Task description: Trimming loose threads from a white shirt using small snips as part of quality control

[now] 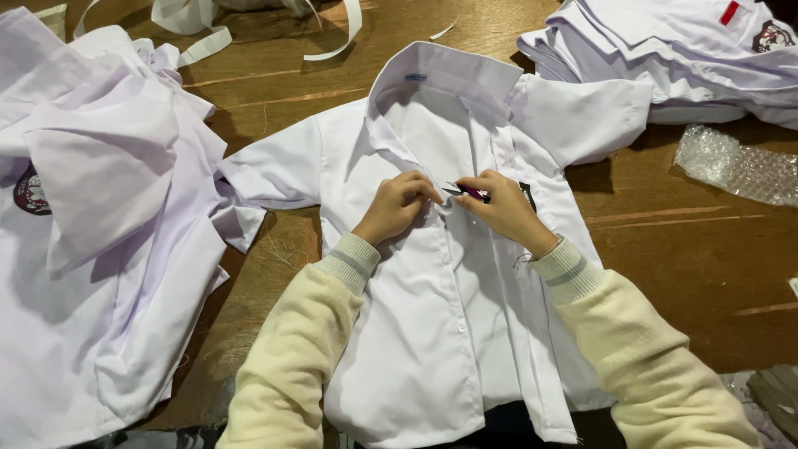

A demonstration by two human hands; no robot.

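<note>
A: What is the biggest thing here?

B: The wooden bench (682,249). It carries everything. On its left side lies a heap of white shirts (91,249), loose and crumpled, and one of them shows a round dark badge (30,191) at the left edge. In the far right corner is a folded stack of shirts (665,50), neat, with a small red rectangular label (729,12) and a round badge (773,36) on the top one.

A: And in the middle?

B: One white shirt (432,333) lies flat and face up, collar away from the person, sleeves spread out. Its front is buttoned below the hands. Inside the collar is a small blue label (416,77), and a small dark tag (527,195) sits on the chest just beside the right hand.

A: What do the hands do?

B: The left hand (397,205) pinches the shirt fabric at the button line, fingers closed on the cloth. The right hand (503,209) is closed around small thread snips (465,191) with a purple handle; the tips point to the left hand. Both hands are near together, almost touching.

A: Any packages?

B: At the right, a piece of clear bubble wrap (736,166) lies on the bench, below the folded stack. At the far edge are white fabric strips (249,29). I see no container.
</note>
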